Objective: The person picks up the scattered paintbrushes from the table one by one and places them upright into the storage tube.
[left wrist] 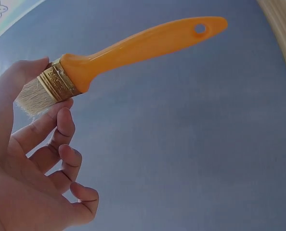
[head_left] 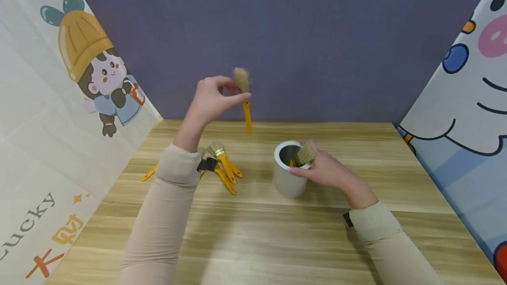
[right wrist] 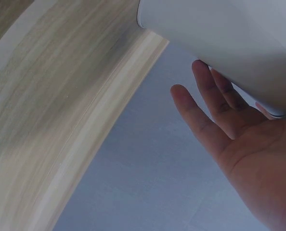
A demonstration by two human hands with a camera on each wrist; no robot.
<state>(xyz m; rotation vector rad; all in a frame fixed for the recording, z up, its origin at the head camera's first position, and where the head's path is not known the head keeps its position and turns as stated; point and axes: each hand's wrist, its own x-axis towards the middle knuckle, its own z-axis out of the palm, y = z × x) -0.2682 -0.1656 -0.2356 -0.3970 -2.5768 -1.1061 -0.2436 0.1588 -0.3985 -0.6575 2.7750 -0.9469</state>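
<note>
My left hand point(head_left: 214, 100) is raised above the back of the table and pinches a paintbrush point(left wrist: 148, 43) at its gold metal band. Its pale bristles point up and its orange handle hangs down. My right hand point(head_left: 328, 168) holds a white can point(head_left: 287, 184) from the right, thumb at the rim and fingers round the far side. Inside the can leans a second paintbrush point(head_left: 304, 155), its bristles sticking out over the rim towards that hand. In the right wrist view, the fingers point(right wrist: 203, 127) lie along the can wall, some partly hidden behind it.
Several orange-handled paintbrushes point(head_left: 225, 166) lie in a loose pile left of the can, one with a black head point(head_left: 208, 164). Another orange handle point(head_left: 149, 173) shows farther left, partly covered by my left sleeve point(head_left: 166, 206). A dark wall point(head_left: 317, 56) borders the wooden table point(head_left: 277, 241).
</note>
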